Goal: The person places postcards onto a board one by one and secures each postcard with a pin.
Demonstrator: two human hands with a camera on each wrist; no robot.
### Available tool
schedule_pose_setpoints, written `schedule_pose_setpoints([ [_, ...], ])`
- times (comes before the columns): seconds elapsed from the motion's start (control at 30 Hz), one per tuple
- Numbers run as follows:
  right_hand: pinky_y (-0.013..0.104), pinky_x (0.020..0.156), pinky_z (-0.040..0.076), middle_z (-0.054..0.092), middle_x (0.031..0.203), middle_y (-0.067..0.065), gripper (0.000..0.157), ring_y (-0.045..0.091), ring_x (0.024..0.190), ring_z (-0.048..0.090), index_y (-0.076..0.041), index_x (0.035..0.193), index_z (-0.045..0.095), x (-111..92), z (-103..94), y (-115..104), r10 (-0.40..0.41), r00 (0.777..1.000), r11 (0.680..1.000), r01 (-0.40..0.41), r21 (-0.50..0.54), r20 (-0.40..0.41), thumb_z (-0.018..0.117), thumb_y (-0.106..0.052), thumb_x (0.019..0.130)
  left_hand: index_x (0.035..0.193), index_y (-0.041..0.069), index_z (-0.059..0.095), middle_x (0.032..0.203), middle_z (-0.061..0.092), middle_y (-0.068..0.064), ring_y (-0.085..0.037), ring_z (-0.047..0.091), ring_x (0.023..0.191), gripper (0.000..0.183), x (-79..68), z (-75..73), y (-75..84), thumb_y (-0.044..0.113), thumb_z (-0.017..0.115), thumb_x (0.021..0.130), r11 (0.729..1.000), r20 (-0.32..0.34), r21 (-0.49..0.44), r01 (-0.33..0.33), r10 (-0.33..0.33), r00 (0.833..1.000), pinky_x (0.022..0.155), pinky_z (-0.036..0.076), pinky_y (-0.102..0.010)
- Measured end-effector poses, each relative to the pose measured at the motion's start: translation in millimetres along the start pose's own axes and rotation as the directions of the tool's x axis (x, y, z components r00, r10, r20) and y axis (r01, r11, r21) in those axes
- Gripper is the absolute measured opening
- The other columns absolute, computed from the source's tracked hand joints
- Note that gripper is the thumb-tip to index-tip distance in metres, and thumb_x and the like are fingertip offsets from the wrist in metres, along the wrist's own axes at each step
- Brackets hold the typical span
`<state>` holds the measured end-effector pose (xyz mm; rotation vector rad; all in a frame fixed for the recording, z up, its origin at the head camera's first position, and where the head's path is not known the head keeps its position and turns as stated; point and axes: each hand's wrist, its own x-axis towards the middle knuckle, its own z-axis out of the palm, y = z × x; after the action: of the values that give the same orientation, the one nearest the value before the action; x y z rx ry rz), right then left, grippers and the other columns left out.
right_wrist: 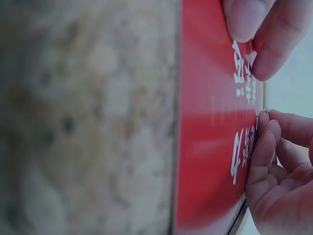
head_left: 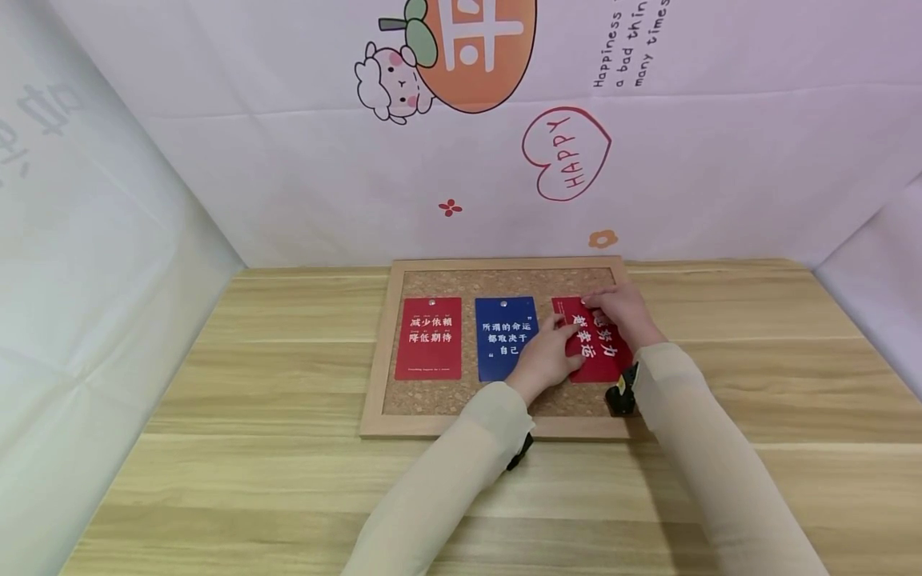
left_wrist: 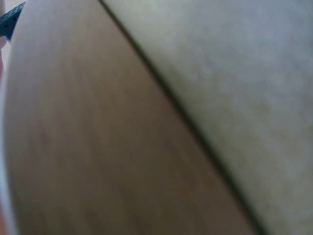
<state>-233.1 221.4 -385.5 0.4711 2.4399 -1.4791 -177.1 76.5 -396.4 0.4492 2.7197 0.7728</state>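
On the corkboard (head_left: 497, 400), a red card (head_left: 596, 370) with white lettering lies at the right, partly covered by both hands. My left hand (head_left: 545, 360) rests its fingertips on that card's left side; its fingers (right_wrist: 244, 22) also press the card in the right wrist view. At the card's top edge, my right hand (head_left: 625, 314) pinches a small pushpin (right_wrist: 267, 112), mostly hidden by the fingertips. Left of these are a blue card (head_left: 497, 364) and another red card (head_left: 428, 356), each with a pale pin at its top.
A light wooden frame (head_left: 376, 360) surrounds the cork. The board lies on a wood-grain table (head_left: 252, 448) against a printed white cloth (head_left: 324, 184). A black wrist device (head_left: 621, 398) sits at the right cuff. The left wrist view is a blurred wooden close-up.
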Motion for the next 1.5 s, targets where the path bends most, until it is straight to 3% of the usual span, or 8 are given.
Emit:
schedule_pose_setpoints([
  [0.13,0.02,0.059,0.045,0.057,0.076,-0.015,0.037,0.001,0.057,0.048,0.001,0.128,0.058,-0.3,-1.3,0.5,-0.004,1.0,1.0,0.004,-0.016,-0.006,0.052,-0.015,0.096,0.143,0.023,0.045,0.155,0.031,-0.001,-0.018,0.046,0.134,0.053,0.6,0.1,0.2,0.03,0.061,0.093,1.0,0.003,-0.002,-0.002,0.002,1.0,0.104,0.043,-0.027],
  [0.4,0.021,0.058,0.045,0.055,0.061,-0.024,0.037,0.002,0.056,0.048,0.003,0.128,0.058,-2.8,-3.9,-2.2,-0.001,1.0,1.0,0.001,0.016,-0.011,0.054,-0.013,0.094,0.143,0.023,0.045,0.155,0.031,-0.001,-0.018,0.046,0.134,0.054,2.7,0.1,0.0,0.03,0.062,0.092,1.0,-0.003,-0.001,-0.006,0.006,1.0,0.103,0.044,-0.028],
  [0.87,0.021,0.057,0.044,0.054,0.062,-0.023,0.038,0.002,0.056,0.047,0.003,0.129,0.056,-2.0,-5.9,-2.8,-0.005,1.0,1.0,0.005,-0.013,0.011,0.053,-0.014,0.095,0.144,0.023,0.044,0.155,0.03,-0.001,-0.019,0.044,0.135,0.054,1.6,-2.2,1.4,0.03,0.061,0.093,1.0,0.003,-0.016,0.002,-0.002,1.0,0.105,0.042,-0.029],
  [0.97,0.021,0.059,0.044,0.055,0.069,-0.022,0.038,0.002,0.059,0.047,0.002,0.129,0.057,-2.5,-5.3,-2.5,-0.01,1.0,1.0,0.01,-0.026,0.016,0.053,-0.015,0.096,0.144,0.023,0.044,0.155,0.03,-0.001,-0.019,0.044,0.135,0.054,1.4,-1.9,1.0,0.03,0.061,0.093,1.0,0.004,-0.008,0.001,-0.001,1.0,0.106,0.042,-0.029],
  [1.2,0.022,0.063,0.043,0.061,0.101,-0.003,0.037,0.004,0.067,0.049,0.0,0.129,0.057,-3.5,-2.5,-1.2,0.001,1.0,0.999,0.0,-0.039,0.016,0.052,-0.016,0.097,0.144,0.023,0.044,0.155,0.031,-0.002,-0.018,0.044,0.135,0.054,0.0,-1.2,0.4,0.03,0.061,0.093,1.0,0.003,-0.003,-0.001,0.001,1.0,0.106,0.042,-0.029],
  [1.5,0.022,0.06,0.042,0.053,0.066,-0.024,0.037,0.002,0.059,0.045,0.002,0.13,0.056,-3.0,-3.8,-0.2,0.007,1.0,1.0,-0.007,0.007,0.028,0.051,-0.013,0.096,0.143,0.022,0.045,0.155,0.031,-0.002,-0.019,0.045,0.135,0.054,-0.7,0.0,0.7,0.029,0.061,0.093,1.0,0.0,-0.006,-0.002,0.002,1.0,0.105,0.043,-0.029],
])
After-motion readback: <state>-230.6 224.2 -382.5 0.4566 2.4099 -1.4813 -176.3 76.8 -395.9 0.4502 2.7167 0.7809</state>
